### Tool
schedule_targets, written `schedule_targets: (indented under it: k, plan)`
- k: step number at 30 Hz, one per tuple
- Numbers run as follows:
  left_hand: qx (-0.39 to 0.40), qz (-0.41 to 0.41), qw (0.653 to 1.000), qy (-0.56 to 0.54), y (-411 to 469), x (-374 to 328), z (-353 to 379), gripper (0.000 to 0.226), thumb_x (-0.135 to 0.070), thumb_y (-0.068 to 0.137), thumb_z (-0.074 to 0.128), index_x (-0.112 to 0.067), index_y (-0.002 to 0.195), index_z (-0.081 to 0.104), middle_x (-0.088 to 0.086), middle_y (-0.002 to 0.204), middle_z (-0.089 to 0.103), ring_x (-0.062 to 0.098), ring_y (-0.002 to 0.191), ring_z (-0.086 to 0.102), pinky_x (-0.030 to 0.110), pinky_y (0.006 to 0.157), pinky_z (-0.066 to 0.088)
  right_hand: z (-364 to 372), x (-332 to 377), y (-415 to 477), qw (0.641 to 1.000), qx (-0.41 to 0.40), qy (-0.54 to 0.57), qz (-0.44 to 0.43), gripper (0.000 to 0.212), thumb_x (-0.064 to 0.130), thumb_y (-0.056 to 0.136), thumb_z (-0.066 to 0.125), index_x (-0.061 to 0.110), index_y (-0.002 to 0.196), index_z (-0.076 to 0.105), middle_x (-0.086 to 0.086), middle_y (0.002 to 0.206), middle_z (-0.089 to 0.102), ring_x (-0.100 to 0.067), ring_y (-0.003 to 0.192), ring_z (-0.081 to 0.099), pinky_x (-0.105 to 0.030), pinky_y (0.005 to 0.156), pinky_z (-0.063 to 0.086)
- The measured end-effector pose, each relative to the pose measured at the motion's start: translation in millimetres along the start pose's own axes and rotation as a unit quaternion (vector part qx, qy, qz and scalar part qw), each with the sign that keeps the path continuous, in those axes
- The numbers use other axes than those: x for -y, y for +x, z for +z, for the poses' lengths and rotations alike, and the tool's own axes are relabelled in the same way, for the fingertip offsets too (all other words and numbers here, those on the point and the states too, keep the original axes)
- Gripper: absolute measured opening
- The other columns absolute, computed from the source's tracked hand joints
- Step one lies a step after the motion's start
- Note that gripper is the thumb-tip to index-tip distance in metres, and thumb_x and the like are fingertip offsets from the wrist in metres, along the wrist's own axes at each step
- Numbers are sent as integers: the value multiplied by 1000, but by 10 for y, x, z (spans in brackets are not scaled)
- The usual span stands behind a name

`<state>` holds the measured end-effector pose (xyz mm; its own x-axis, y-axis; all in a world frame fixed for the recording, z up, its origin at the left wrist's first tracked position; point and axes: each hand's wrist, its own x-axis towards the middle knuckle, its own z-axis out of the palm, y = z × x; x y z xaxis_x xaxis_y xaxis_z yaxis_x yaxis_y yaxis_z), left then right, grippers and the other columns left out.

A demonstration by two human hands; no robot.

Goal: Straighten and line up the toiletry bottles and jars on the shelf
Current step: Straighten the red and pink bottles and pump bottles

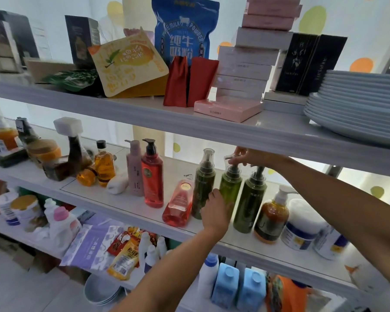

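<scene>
On the middle shelf (113, 199) stand three green pump bottles in a row. My left hand (214, 210) wraps the body of the middle, lighter green bottle (231, 188). My right hand (248, 157) pinches its clear cap at the top. A dark green bottle (203, 183) stands to its left and another (249, 199) to its right. A pink-red bottle (178, 203) lies on its side left of them. A tall red pump bottle (152, 176) and a mauve bottle (134, 170) stand upright further left.
An amber pump bottle (271, 215) and white-and-blue jars (302, 224) sit at the right. Amber oil bottles (104, 165), one tipped over, and jars crowd the left. The upper shelf (212, 127) hangs close above the bottle tops. Plates (356, 104) are stacked on it.
</scene>
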<state>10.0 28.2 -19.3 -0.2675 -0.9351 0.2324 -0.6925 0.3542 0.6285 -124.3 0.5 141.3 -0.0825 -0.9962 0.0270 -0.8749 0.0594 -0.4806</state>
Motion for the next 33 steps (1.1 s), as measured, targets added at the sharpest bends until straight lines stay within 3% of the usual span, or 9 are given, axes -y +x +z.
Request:
schedule_targets:
  k: [8,13,16,19,22,24,25,27,33]
  plan:
    - [31,2,999,-7,7,163,118,32,-33,94,56,-15,118,46,5,112,64,21,101,64,35,87,53,-3,0,-10,1000,1,-20,2,23,28,83,70,10,87,55,1,70,53,-7,56,49,-8,45,42]
    - [-6,-14,999,-52,-31,345,64,38,-49,95,39,-16,112,48,3,105,63,18,95,63,30,80,53,-29,56,-9,997,13,-73,-6,33,26,85,68,2,105,56,-8,84,50,-12,60,49,-6,41,43]
    - [-39,-18,989,-145,23,503,-32,30,-43,93,51,-16,103,45,4,100,61,20,90,61,28,75,52,-65,85,-41,995,16,-95,-8,36,25,85,68,2,110,55,-7,86,50,-14,64,50,-7,43,44]
    - [-61,-2,983,-173,111,665,-115,45,-43,88,60,-10,113,42,10,112,53,22,98,55,32,81,50,-58,57,-6,992,7,-127,-9,43,34,81,69,3,108,58,-9,89,55,-22,77,52,-13,55,47]
    - [-97,16,987,-129,235,741,-209,69,-45,80,69,-3,126,39,15,128,43,25,118,43,33,97,40,-77,260,-106,997,4,-80,12,68,65,66,66,8,103,59,-13,103,61,-23,95,57,-23,78,49]
    - [-55,19,990,-132,333,770,-258,77,-43,75,75,-8,132,36,11,133,39,23,124,38,32,104,35,-10,415,-37,994,19,-103,6,53,51,81,63,4,105,59,-22,107,59,-31,103,55,-11,87,43]
    - [-20,14,988,-152,370,776,-264,76,-40,75,77,-11,132,36,10,134,41,23,125,39,34,104,35,25,519,-45,992,48,-120,0,51,41,87,61,2,119,55,-24,122,55,-34,116,50,-15,97,39]
    - [29,1,980,-199,415,788,-252,70,-30,75,78,-16,131,38,8,132,50,24,123,47,39,103,41,182,620,-4,991,90,-97,-13,68,43,87,60,11,142,37,-12,145,42,-27,133,40,-28,107,32]
    - [37,-31,969,-242,449,754,-278,59,-18,78,75,-15,128,42,7,128,56,24,118,53,39,99,44,368,787,115,979,-13,-196,-59,45,40,90,58,14,125,51,-5,125,58,-19,101,53,-23,81,32]
